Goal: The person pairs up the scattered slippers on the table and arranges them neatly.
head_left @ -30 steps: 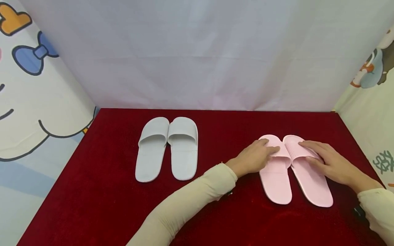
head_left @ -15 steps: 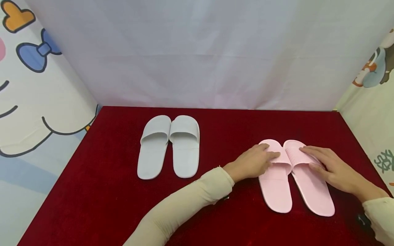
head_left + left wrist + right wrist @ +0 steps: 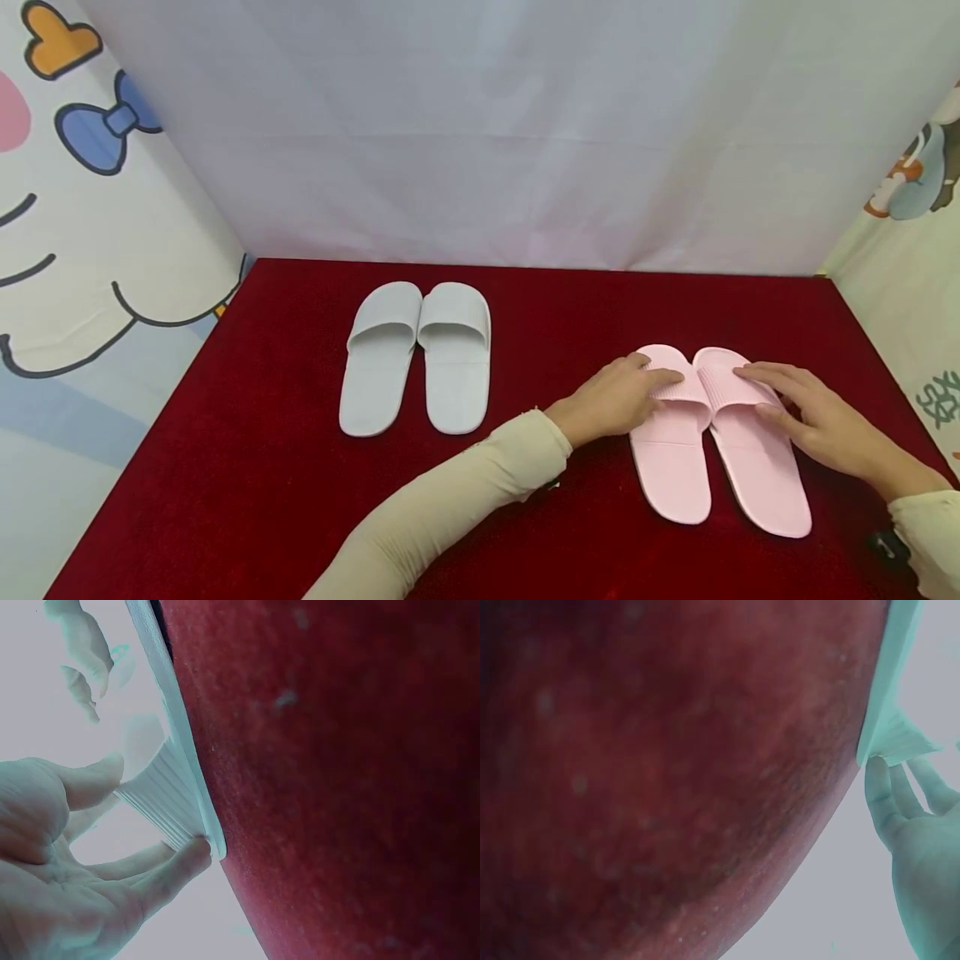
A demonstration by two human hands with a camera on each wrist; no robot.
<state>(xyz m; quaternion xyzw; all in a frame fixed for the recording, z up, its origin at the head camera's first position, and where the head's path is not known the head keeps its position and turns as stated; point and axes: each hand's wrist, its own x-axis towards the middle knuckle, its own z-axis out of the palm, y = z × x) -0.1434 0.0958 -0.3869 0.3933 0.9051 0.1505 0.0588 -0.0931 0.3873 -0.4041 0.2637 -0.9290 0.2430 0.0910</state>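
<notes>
A pair of pink slippers lies side by side at the right of the red cloth in the head view, toes touching or nearly so and heels spread. My left hand [image 3: 611, 398] holds the left pink slipper [image 3: 671, 475] at its ribbed strap, thumb on the strap and fingers along the outer edge. On the right pink slipper [image 3: 761, 479], my right hand [image 3: 828, 425] holds the strap's outer side between thumb and fingers. Both wrist views are overexposed; the left one shows the thumb and fingertips on either side of the strap [image 3: 169, 799].
A pair of white slippers, left one [image 3: 372, 392] and right one [image 3: 457, 387], lies at the left centre of the red cloth [image 3: 225, 500]. A pale curtain [image 3: 525, 133] hangs behind, with printed cartoon panels [image 3: 82, 275] at the sides.
Both hands have drawn the pink slippers slightly nearer to me, mostly in the first half second. The white slippers stay put; the head view has shifted a little.
</notes>
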